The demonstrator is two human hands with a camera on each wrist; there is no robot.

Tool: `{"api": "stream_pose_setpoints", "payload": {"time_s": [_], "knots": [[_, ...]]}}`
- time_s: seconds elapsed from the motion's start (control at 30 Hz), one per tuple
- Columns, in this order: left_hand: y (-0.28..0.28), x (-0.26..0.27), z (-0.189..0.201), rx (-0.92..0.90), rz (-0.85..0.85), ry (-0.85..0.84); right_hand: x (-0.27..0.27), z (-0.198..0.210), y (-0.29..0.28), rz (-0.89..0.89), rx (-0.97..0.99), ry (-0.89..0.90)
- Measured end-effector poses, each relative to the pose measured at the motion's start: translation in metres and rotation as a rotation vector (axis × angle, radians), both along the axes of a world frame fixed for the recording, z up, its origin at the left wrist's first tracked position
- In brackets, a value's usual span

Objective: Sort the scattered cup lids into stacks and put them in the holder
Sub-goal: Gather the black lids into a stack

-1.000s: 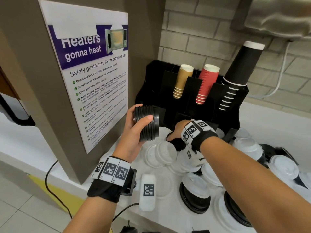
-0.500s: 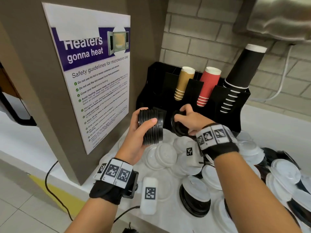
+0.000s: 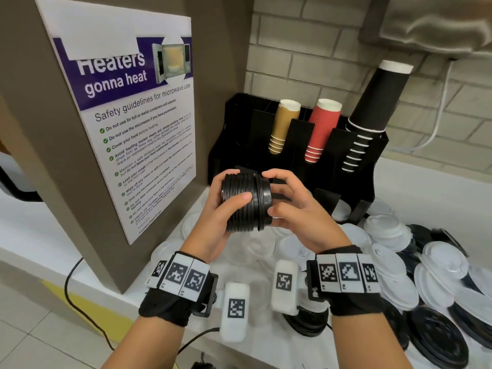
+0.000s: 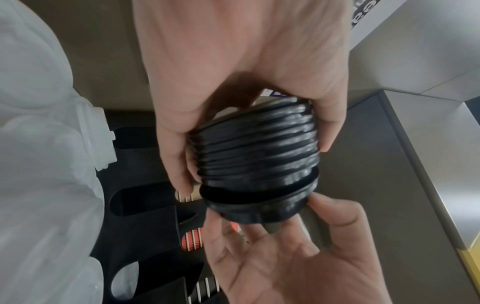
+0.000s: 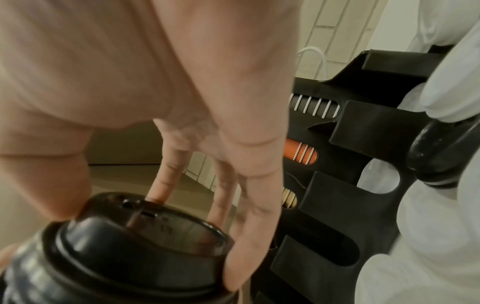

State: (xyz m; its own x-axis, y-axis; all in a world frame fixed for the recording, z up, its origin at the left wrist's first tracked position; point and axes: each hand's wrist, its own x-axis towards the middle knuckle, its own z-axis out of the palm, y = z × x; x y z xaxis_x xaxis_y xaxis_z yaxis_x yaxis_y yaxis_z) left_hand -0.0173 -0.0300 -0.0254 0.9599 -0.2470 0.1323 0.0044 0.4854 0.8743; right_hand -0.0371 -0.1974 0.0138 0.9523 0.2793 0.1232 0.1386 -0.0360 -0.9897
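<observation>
Gripping the black lid stack [image 3: 243, 202], the left hand [image 3: 213, 222] steadies it; right hand [image 3: 295, 211] fingertips pinch the end lid [image 3: 265, 201], which looks unseated; pressed crooked, it could jam or pop off.

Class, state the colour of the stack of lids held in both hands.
Black; the stack of lids shows best in the head view.
</observation>
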Motion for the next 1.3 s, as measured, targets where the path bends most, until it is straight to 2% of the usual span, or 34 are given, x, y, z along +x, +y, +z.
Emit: {"api": "stream_pose_setpoints", "payload": {"time_s": [0.23, 0.43, 0.57, 0.67, 0.7, 0.73, 0.83, 0.9, 1.03, 1.3], "knots": [[-0.005, -0.002, -0.002, -0.027, 0.017, 0.016, -0.001, -0.001, 0.001, -0.030, -0.060, -0.050], [-0.009, -0.004, -0.004, -0.031, -0.038, 0.025, -0.002, 0.000, -0.001, -0.044, -0.103, -0.060], [-0.011, -0.003, -0.009, -0.078, -0.023, 0.061, 0.001, 0.009, -0.010, -0.004, -0.163, 0.006], [-0.011, -0.002, -0.010, -0.176, 0.027, 0.186, 0.005, 0.021, -0.021, -0.066, -0.547, -0.055], [-0.011, 0.000, -0.011, -0.222, 0.029, 0.225, 0.005, 0.023, -0.024, -0.020, -0.707, -0.093], [-0.010, 0.001, -0.012, -0.280, 0.016, 0.256, 0.004, 0.022, -0.026, 0.075, -0.884, -0.098], [-0.009, 0.002, -0.015, -0.438, -0.019, 0.312, -0.006, 0.006, -0.026, 0.388, -1.414, 0.052], [-0.010, 0.001, -0.014, -0.481, -0.053, 0.314, -0.014, -0.008, -0.028, 0.467, -1.542, 0.121], [-0.013, -0.002, -0.013, -0.580, -0.097, 0.337, -0.023, -0.025, -0.035, 0.413, -1.547, 0.164], [-0.019, -0.006, -0.012, -0.686, -0.177, 0.366, -0.033, -0.043, -0.043, 0.307, -1.414, 0.133]]}}
